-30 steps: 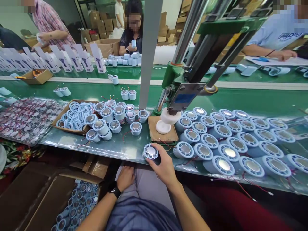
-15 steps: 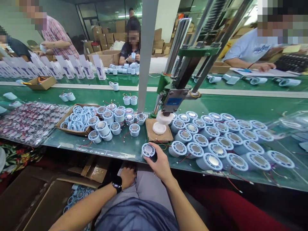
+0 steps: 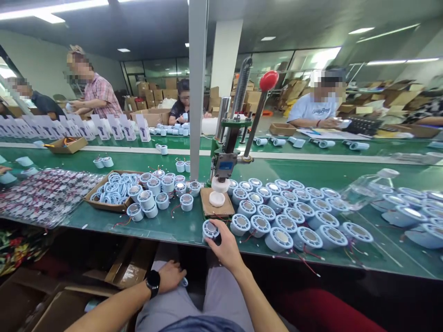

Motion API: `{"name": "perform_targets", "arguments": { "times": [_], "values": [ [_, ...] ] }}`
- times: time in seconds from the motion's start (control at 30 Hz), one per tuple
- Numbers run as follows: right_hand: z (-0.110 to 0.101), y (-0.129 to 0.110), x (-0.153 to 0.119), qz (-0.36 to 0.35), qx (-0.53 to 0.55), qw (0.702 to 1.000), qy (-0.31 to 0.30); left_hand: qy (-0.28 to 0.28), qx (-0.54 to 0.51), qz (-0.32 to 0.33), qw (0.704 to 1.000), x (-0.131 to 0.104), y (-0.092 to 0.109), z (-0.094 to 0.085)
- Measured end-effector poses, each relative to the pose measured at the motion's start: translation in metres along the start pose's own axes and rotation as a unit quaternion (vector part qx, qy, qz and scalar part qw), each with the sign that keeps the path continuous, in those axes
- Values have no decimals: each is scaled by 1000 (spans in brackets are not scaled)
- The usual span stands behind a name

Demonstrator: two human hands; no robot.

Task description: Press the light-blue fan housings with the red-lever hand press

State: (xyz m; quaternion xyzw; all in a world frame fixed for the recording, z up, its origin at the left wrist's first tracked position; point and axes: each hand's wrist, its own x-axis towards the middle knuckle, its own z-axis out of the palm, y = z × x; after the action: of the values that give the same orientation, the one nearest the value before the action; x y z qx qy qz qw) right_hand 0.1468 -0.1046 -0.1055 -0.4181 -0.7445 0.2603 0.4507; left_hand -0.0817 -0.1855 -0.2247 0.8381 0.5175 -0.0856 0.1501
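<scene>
A round light-blue motor housing [image 3: 210, 229] with a silver centre stands at the table's front edge, the thumb and fingers of my right hand [image 3: 224, 246] gripping it from the right. Over my left thigh, my left hand [image 3: 171, 276], with a black watch at the wrist, has curled fingers; a small light-blue piece [image 3: 184, 281] peeks out at the fingertips, too hidden to name. Behind the right hand stands a hand press [image 3: 226, 161] with a red knob [image 3: 269, 80]. Its white upper pad is above a white round holder [image 3: 217, 199] on a brown board.
Many similar housings [image 3: 285, 223] stand in rows right of the press, wires trailing over the front edge. To the left are more housings [image 3: 146, 199], a cardboard tray of blue rings [image 3: 116, 188] and bagged parts [image 3: 44, 191]. A grey post [image 3: 198, 92] rises behind. Several people sit or stand across the table.
The view has tilted up, showing the press's red knob and more of the room. My left hand's fingers now curl by a light-blue piece. My right hand still grips the housing.
</scene>
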Motion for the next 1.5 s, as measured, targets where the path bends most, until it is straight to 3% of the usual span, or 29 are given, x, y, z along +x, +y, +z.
{"name": "perform_targets", "arguments": {
  "times": [0.07, 0.13, 0.23, 0.3, 0.37, 0.47, 0.53, 0.73, 0.83, 1.03, 1.1, 1.2, 1.27, 1.4, 1.5],
  "values": [
    [-3, 2, -1, -4, 5, 1000, 6, 52, -3, -36, 998, -18, 3, -20],
    [-3, 4, -1, -5, 14, 1000, 10, 161, -42, -76, 983, -35, 9, -52],
    [0, 5, 0, 1, 27, 999, 16, 349, -132, -100, 922, -42, 19, -114],
    [1, 5, 0, 5, 30, 999, 18, 379, -141, -108, 908, -28, 23, -148],
    [0, 4, 0, 5, 29, 999, 16, 375, -130, -116, 911, -5, 22, -167],
    [-2, 1, -1, -2, 23, 1000, 14, 369, -122, -125, 913, 23, 14, -170],
    [-4, 0, -2, -9, 21, 1000, 18, 364, -123, -124, 915, 29, 8, -164],
    [-3, 0, -4, -16, 26, 999, 34, 293, -130, -52, 946, 12, -2, -161],
    [-3, 4, -6, -22, 17, 999, 32, 252, -139, -53, 956, 10, 0, -162],
    [2, 16, -14, -44, -10, 998, 42, 241, -107, -71, 962, 17, 1, -154],
    [5, 17, -15, -44, -20, 997, 59, 269, -106, -75, 954, 15, 2, -151],
    [10, 14, -15, -40, -31, 996, 69, 366, -104, -96, 920, 10, 17, -150],
    [12, 12, -14, -39, -37, 997, 63, 401, -111, -110, 903, 9, 37, -154],
    [13, 10, -12, -43, -37, 996, 63, 340, -186, -138, 911, 18, 79, -164],
    [13, 11, -12, -51, -45, 995, 72, 325, -243, -171, 898, 26, 92, -166]
  ]
}}
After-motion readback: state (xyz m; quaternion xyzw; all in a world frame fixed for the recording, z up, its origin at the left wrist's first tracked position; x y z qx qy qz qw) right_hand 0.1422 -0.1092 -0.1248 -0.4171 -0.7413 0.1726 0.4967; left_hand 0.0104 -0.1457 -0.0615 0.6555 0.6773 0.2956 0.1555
